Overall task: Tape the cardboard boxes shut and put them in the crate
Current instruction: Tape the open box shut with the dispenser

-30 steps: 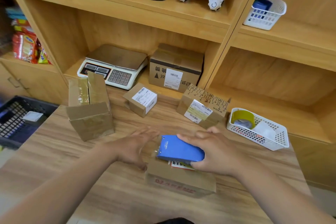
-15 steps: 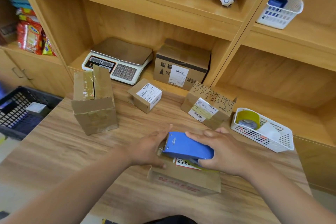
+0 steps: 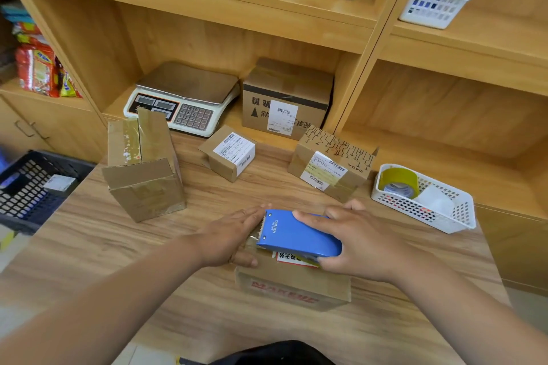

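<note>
The right hand (image 3: 364,243) wraps its fingers and thumb round a blue handheld tape dispenser (image 3: 296,234). It holds the dispenser on top of a low brown cardboard box with red print (image 3: 293,287), which sits at the near edge of the wooden table (image 3: 89,246), right in front of the person. The left hand (image 3: 234,234) lies flat with fingers straight, pressing on the left end of that box beside the dispenser's toothed blade; it holds nothing. A strip of clear tape seems to run under the dispenser, but the sheen is too faint to say how far it reaches.

By my reading the task is early to midway: this box is being sealed and is not yet in the crate. The dark perforated plastic crate (image 3: 26,187) stands off the table's left end, well apart from the hands. It holds one small white-labelled item (image 3: 59,182), likely a box already packed.

Left on the table are:
- a tall brown box with its top flaps standing up (image 3: 142,175);
- a small cube-shaped box with a white label (image 3: 228,152);
- a box printed with a black pattern (image 3: 329,166).

A larger carton (image 3: 284,98) sits on the shelf beside a weighing scale (image 3: 184,104). Whether the smaller boxes need tape I cannot tell. A spare yellow-cored tape roll (image 3: 398,184) waits in a white mesh basket (image 3: 409,207) to the right.
</note>
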`<state>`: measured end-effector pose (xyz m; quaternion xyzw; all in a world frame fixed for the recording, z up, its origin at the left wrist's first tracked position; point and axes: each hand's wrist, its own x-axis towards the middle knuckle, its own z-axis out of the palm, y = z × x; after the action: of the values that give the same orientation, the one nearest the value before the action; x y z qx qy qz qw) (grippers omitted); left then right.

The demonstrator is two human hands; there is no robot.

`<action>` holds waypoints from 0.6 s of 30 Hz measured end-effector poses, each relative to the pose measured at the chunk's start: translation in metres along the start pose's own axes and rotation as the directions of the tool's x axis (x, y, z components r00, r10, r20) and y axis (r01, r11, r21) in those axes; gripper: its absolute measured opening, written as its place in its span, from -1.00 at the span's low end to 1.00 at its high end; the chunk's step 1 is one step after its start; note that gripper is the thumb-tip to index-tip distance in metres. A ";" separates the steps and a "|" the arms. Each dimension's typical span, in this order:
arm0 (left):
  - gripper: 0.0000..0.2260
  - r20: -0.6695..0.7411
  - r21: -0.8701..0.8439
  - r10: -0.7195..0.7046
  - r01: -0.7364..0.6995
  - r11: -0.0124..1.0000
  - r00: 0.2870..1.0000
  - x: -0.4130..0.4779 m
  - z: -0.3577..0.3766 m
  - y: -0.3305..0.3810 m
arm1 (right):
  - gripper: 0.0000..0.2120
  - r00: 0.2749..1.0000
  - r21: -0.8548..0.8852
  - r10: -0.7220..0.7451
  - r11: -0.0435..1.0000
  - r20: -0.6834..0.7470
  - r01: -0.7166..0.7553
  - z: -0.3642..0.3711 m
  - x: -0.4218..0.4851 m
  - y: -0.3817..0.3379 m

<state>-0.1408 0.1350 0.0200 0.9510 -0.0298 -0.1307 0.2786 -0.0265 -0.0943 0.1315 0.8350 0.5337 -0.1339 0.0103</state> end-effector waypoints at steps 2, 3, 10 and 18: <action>-0.07 0.004 -0.002 -0.007 0.007 1.000 1.000 0.001 0.000 0.000 | -0.31 1.000 -0.023 -0.010 1.000 -0.001 0.010 0.000 -0.002 0.001; -0.07 0.005 0.000 -0.009 0.009 1.000 1.000 0.001 0.001 0.000 | -0.31 1.000 -0.030 -0.017 0.999 -0.003 0.017 -0.001 -0.003 0.000; -0.08 0.016 0.009 -0.033 0.033 0.999 0.999 0.004 0.002 0.002 | -0.31 0.997 -0.010 -0.060 0.998 -0.056 0.060 -0.005 -0.017 0.021; -0.09 0.031 0.044 -0.014 0.013 0.999 0.999 0.008 0.005 0.000 | -0.36 0.993 0.124 0.102 0.986 0.058 -0.109 -0.005 -0.082 0.083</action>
<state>-0.1346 0.1312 0.0138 0.9548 -0.0306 -0.1469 0.2564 0.0168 -0.2023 0.1454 0.8573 0.4788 -0.1880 -0.0220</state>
